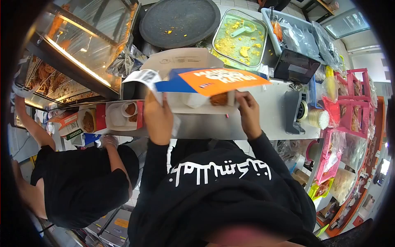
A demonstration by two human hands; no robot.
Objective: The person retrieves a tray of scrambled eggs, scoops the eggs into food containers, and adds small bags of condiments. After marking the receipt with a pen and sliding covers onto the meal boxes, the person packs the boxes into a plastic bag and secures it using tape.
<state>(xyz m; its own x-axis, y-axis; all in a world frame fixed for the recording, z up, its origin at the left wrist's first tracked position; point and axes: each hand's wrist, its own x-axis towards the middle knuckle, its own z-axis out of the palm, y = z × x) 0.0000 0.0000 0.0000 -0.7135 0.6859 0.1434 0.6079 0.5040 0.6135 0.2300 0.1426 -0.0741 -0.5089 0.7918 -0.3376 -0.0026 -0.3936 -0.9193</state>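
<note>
In the head view, an orange and blue box lid (224, 81) stands tilted over a white food box (185, 103) on the metal counter. A piece of brown fried food (219, 99) shows inside the box, near its right end. My left hand (158, 121) is closed at the box's left side, with a printed white paper (144, 79) just above it. At the right end, my right hand (248, 114) has its fingers bent against the box edge. Behind the lid is an open cardboard box (181, 58).
At the left, a co-worker in black (82, 185) stands by a heated display (82, 53) and open food boxes (119, 115). A round dark pan (180, 20), a wire tray (240, 39) and a tablet (296, 66) stand behind. A black dispenser (294, 112) is at the right.
</note>
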